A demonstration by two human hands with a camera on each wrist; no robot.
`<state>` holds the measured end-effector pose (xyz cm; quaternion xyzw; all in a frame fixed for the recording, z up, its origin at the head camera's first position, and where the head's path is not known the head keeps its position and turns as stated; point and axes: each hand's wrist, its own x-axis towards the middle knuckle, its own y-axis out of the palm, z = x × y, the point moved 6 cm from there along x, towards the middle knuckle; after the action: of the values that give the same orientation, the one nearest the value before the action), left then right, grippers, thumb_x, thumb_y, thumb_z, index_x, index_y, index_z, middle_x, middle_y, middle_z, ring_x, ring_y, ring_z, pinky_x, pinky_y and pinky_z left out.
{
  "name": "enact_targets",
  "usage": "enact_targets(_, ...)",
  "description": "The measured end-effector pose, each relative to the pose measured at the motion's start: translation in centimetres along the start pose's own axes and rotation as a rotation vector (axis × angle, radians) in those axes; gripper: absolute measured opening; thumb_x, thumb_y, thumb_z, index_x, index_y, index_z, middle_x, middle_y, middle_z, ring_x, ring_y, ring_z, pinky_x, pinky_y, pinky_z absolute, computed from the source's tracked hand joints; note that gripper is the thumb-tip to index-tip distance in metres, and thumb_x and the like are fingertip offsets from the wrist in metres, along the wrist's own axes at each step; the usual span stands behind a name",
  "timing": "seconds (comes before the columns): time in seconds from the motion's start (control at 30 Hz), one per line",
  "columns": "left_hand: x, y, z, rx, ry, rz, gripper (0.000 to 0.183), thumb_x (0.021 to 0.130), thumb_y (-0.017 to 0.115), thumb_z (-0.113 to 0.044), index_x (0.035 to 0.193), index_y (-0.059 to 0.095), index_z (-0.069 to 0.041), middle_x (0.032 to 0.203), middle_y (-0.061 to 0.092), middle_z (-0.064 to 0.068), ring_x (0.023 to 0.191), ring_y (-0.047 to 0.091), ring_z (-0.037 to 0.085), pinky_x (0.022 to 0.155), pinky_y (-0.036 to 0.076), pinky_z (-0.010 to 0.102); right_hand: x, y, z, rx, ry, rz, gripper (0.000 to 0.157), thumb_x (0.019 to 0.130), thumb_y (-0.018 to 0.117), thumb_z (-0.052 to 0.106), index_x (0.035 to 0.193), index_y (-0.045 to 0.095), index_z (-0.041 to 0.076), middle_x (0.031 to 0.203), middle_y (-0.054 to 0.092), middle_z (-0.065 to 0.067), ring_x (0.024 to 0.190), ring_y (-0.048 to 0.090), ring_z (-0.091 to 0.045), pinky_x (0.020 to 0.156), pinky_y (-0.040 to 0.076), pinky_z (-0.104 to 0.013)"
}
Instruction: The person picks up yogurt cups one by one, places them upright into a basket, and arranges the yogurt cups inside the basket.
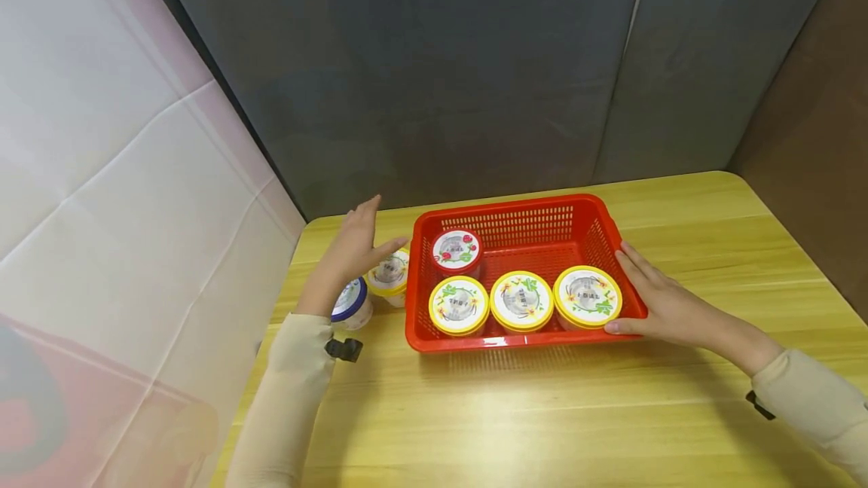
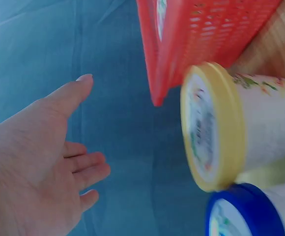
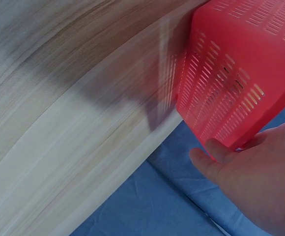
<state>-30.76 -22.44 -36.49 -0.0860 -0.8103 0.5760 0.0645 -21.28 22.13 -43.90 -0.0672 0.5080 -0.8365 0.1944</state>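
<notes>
A red plastic basket (image 1: 515, 345) stands on the table. Three yellow-lidded tubs (image 1: 522, 302) line its front side, and one red-lidded tub (image 1: 456, 250) sits at the back left. My right hand (image 1: 667, 306) holds the basket's right end, its thumb over the front corner and its fingers along the side rim. Left of the basket, my left hand (image 1: 349, 247) hovers with fingers extended, holding nothing. Close by it are another yellow-lidded tub (image 2: 216, 128) and a blue-lidded tub (image 2: 245, 214), side by side outside the basket.
The light wooden table (image 1: 515, 428) ends at a dark grey fabric wall (image 1: 434, 81) behind. A white printed panel (image 1: 136, 172) rises along the left side, and a brown panel (image 1: 814, 134) stands to the right.
</notes>
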Motion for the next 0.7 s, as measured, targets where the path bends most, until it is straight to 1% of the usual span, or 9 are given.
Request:
enact_targets(0.13, -0.9, 0.5, 1.5, -0.005, -0.041, 0.026, 0.098, 0.091, 0.064, -0.051, 0.159, 0.009, -0.007, 0.165, 0.019, 0.021, 0.151, 0.019, 0.044, 0.12, 0.025, 0.062, 0.0, 0.0, 0.0, -0.002, -0.004, -0.005, 0.126, 0.075, 0.073, 0.066, 0.16, 0.0, 0.007, 0.169, -0.004, -0.014, 0.142, 0.027, -0.057, 0.101, 0.038, -0.075)
enact_targets(0.3, -1.9, 1.4, 3.1, 0.002, -0.058, 0.052, 0.098, 0.091, 0.065, -0.05, 0.158, 0.011, -0.003, 0.164, 0.019, 0.024, 0.15, 0.02, 0.046, 0.121, 0.022, 0.062, 0.0, 0.0, 0.0, 0.003, -0.003, -0.005, 0.126, 0.075, 0.073, 0.066, 0.16, -0.001, 0.007, 0.169, -0.005, -0.014, 0.142, 0.027, -0.057, 0.101, 0.038, -0.075)
enact_targets(0.4, -2.3, 2.1, 3.8, 0.004, -0.057, 0.067, 0.099, 0.09, 0.067, -0.049, 0.157, 0.013, 0.0, 0.162, 0.022, 0.025, 0.149, 0.023, 0.047, 0.121, 0.023, 0.062, 0.0, 0.0, 0.0, 0.004, -0.001, -0.005, 0.126, 0.076, 0.073, 0.065, 0.16, -0.001, 0.008, 0.169, -0.005, -0.014, 0.142, 0.027, -0.057, 0.1, 0.038, -0.075)
enact_targets(0.53, -2.7, 3.1, 4.4, 0.0, -0.05, 0.094, 0.101, 0.088, 0.069, -0.05, 0.157, 0.015, 0.001, 0.16, 0.026, 0.027, 0.147, 0.027, 0.047, 0.12, 0.026, 0.061, 0.0, 0.0, 0.0, 0.004, -0.001, -0.007, 0.126, 0.076, 0.073, 0.065, 0.16, -0.001, 0.008, 0.169, -0.005, -0.014, 0.142, 0.027, -0.057, 0.1, 0.038, -0.076)
enact_targets(0.7, -3.2, 4.2, 4.5, -0.013, -0.033, 0.117, 0.105, 0.086, 0.071, -0.052, 0.156, 0.016, 0.002, 0.159, 0.029, 0.028, 0.146, 0.029, 0.048, 0.119, 0.027, 0.061, 0.0, 0.0, 0.1, 0.012, -0.003, -0.01, 0.125, 0.076, 0.073, 0.064, 0.16, -0.001, 0.008, 0.169, -0.004, -0.014, 0.142, 0.027, -0.057, 0.1, 0.038, -0.075)
